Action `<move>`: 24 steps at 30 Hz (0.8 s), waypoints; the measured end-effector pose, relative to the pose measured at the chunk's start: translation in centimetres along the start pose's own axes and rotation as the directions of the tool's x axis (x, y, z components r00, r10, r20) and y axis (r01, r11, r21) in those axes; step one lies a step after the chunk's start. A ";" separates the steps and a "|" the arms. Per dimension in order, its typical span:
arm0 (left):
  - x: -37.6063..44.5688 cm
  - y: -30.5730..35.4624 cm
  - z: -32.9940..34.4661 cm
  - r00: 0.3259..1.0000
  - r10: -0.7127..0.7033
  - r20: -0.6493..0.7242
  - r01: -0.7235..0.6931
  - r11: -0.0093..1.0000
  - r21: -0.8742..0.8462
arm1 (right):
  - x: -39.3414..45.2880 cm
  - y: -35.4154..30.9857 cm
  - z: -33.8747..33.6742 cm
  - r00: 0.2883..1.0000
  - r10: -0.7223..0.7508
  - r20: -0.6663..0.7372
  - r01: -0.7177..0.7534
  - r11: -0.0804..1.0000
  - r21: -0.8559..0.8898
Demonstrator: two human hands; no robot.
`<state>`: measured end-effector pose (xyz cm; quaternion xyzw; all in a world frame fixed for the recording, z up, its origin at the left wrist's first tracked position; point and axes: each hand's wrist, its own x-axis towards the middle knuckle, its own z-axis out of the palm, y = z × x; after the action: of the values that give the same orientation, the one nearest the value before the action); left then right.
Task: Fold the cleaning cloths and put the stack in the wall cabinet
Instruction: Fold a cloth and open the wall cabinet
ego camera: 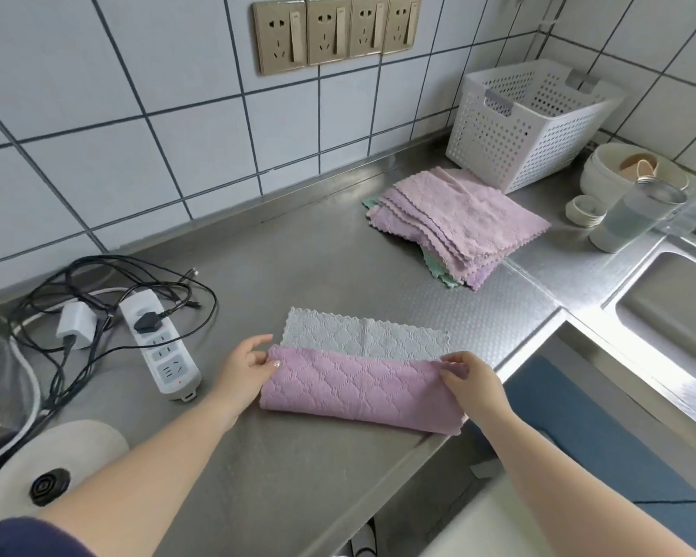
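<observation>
Purple cloth (grey underside) half-folded on steel counter; L hand & R hand pinch its corners.

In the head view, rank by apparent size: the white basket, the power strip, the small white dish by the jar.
1. white basket
2. power strip, though it lies nearer the camera
3. small white dish

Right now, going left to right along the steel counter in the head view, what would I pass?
White power strip → purple quilted cloth pinched by left hand and right hand → pile of purple cloths → glass jar.
</observation>
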<state>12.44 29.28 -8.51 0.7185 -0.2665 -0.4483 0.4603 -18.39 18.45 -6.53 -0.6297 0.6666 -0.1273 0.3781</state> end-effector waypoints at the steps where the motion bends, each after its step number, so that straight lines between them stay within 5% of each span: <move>1: 0.6 0.2 0.3 1.000 0.011 -0.020 -0.011 1.000 0.001 | 0.5 -0.1 0.0 1.000 0.000 -0.013 0.000 1.000 0.014; 13: 6.7 2.0 3.2 0.981 0.097 -0.170 -0.080 0.992 0.101 | 6.3 -1.3 0.2 0.999 -0.001 -0.041 0.004 0.998 0.061; 24: 8.2 1.5 3.5 0.983 0.108 -0.145 -0.080 0.980 0.183 | 7.5 -1.2 0.4 0.999 -0.015 -0.047 0.019 0.996 0.087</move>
<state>13.12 20.70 -11.05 0.7755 -0.3025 -0.3434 0.4349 -16.67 11.37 -8.62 -0.6151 0.6635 -0.1745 0.3886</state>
